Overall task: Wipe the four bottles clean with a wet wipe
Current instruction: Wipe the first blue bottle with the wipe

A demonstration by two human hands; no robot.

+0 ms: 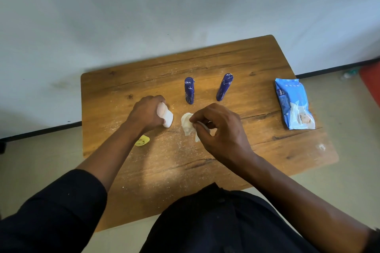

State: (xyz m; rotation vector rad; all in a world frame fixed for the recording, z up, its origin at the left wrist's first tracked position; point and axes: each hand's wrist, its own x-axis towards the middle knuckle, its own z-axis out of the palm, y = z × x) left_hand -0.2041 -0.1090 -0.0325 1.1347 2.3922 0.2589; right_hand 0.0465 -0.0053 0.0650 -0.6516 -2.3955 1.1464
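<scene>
Two dark blue bottles stand upright on the wooden table (267, 63), one at the middle (189, 90) and one to its right (224, 87), both streaked with white. My left hand (147, 114) grips a white bottle (166, 117) that rests on the table, left of the blue ones. My right hand (218, 127) pinches a crumpled white wet wipe (188, 124) just above the tabletop, between the white bottle and my wrist. A fourth bottle is not in view.
A blue pack of wet wipes (294, 104) lies at the table's right side. A small yellow scrap (142, 140) lies under my left forearm. White dust speckles the tabletop. A wall stands behind the table; floor surrounds it.
</scene>
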